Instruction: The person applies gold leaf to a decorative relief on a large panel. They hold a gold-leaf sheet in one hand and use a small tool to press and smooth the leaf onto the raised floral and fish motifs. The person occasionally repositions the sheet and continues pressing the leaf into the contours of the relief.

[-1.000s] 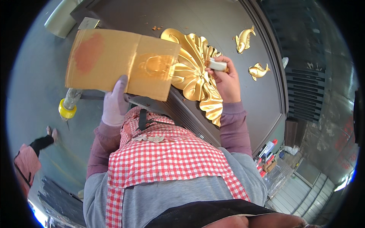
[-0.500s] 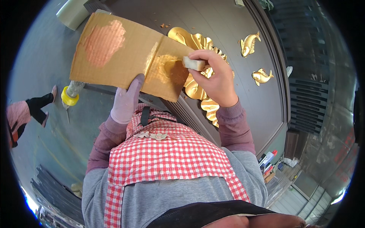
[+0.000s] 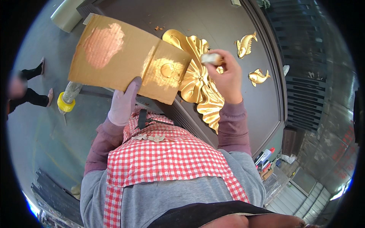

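My left hand (image 3: 123, 103), in a pale lilac glove, grips the lower edge of a flat piece of cardboard (image 3: 133, 45), thumb on top. A copper paint patch (image 3: 104, 43) covers its left part, and a gold paint patch (image 3: 161, 74) with a round ring mark lies right of the fold. Bare, my right hand (image 3: 230, 78) pinches a small white sponge block (image 3: 211, 59), blurred by motion, with a brownish end. The sponge is over a gold leaf-like ornament (image 3: 200, 78) on a dark brown panel (image 3: 243, 110); whether it touches cannot be told. The cardboard partly covers the ornament.
Two gold fish ornaments (image 3: 246, 45) sit on the panel's right side. Copper-coloured crumbs (image 3: 159, 28) lie near its far part. Left, a wrapped roll with a yellow ring (image 3: 66, 102) stands by the panel's edge. Another person's legs (image 3: 36, 85) show at far left.
My right hand with the sponge has moved right, off the cardboard and over the gold ornament. The cardboard has shifted slightly left. The person at far left has moved.
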Demonstrator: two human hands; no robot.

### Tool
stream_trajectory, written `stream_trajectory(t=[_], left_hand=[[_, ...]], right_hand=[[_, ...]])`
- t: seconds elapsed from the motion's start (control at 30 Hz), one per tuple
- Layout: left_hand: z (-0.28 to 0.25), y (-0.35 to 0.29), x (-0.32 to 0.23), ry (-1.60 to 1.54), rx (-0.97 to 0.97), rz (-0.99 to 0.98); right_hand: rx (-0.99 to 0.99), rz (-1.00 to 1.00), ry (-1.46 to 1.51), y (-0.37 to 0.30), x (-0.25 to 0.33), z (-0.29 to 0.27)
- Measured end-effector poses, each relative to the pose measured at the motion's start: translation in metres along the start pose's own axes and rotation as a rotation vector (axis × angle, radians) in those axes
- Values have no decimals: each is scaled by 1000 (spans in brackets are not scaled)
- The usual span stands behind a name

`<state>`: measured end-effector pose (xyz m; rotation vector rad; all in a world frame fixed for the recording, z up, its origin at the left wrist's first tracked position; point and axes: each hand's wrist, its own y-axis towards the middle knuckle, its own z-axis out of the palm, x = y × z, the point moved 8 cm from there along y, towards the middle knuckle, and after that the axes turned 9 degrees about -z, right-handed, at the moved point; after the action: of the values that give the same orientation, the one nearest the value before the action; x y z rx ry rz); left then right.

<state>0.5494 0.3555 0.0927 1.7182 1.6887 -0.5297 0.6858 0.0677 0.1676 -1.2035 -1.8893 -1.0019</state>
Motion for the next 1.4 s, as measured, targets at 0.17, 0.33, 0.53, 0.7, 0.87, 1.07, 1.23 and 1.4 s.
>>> stream_trajectory(t=[0.17,0.33,0.53,0.7,0.87,1.07,1.23,1.4], left_hand=[[1,0,42,-93,82,-228],[5,-12,85,-987,-73,-1087],[-21,-2,75,-98,-5,-309],[-10,-8,87,-284,-8,-410],[-3,-11,93,-39,98,-311],[0,-10,109,-768,-72,-758],[-3,-20,111,-596,-79,-675],[7,-29,125,-681,-31,-845]], right_hand=[[39,125,-107,5,-118,-9],[302,-224,-311,41,-123,63],[438,-378,-439,71,-115,97],[739,-162,-607,34,-139,74],[588,-147,-459,60,-118,66],[582,-447,-477,86,-120,112],[843,-323,-595,39,-142,99],[828,-95,-456,19,-147,59]])
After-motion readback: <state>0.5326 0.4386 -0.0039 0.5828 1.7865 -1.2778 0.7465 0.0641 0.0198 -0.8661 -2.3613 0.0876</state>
